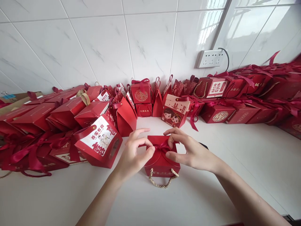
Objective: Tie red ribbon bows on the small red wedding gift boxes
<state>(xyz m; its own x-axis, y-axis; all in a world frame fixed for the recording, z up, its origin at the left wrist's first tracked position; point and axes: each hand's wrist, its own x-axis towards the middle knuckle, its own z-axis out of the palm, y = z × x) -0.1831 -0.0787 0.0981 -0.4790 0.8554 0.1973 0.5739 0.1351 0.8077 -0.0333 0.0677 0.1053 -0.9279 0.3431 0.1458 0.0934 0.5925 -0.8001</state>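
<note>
A small red gift box [161,163] with a gold rope handle [162,182] stands on the white counter [211,194] in front of me. A red ribbon [162,147] lies across its closed top. My left hand [134,153] pinches the ribbon's left end between thumb and forefinger. My right hand [188,150] pinches the ribbon's right end, its other fingers curled beside the box.
Many red gift boxes and bags line the tiled wall, from a pile at the left [35,125] to stacks at the right [258,97]. A tipped box with white print [100,142] lies just left of my hands. A white wall socket [209,58] sits above.
</note>
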